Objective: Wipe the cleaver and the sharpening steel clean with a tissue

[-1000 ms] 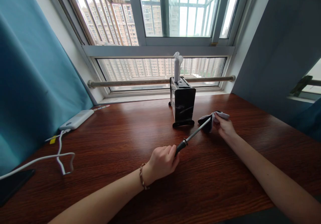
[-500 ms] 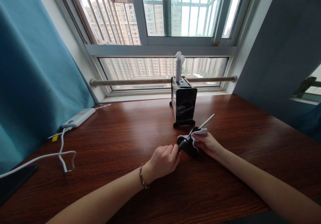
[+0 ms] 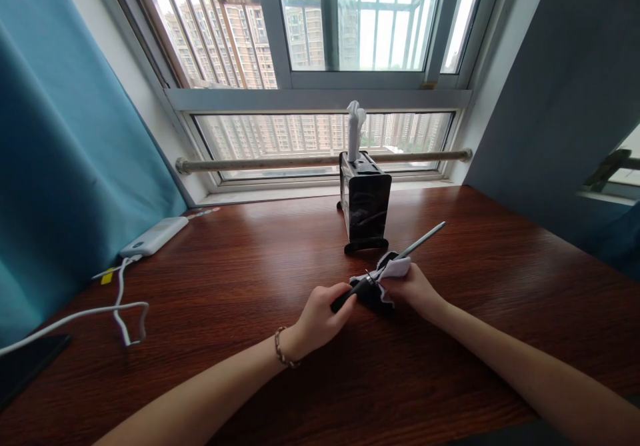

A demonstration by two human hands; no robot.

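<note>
My left hand [image 3: 319,318] is closed round the black handle of a sharpening steel [image 3: 420,240], whose grey rod points up and to the right. My right hand [image 3: 413,287] pinches a black and white cloth [image 3: 383,274] round the rod close to the handle. Both hands hover just above the dark wooden table [image 3: 240,279]. Behind them stands a black knife block [image 3: 365,203] with one white handle [image 3: 355,129] sticking out of its top.
A white power bank [image 3: 154,236] lies at the left by the blue curtain [image 3: 60,159], its white cable [image 3: 100,313] looping over the table. A dark phone [image 3: 27,366] lies at the left edge. A metal rail and a window run along the back.
My right hand slid the cloth down the rod from its tip to the handle end. My left hand has since shifted its grip and the steel has moved slightly forward.
</note>
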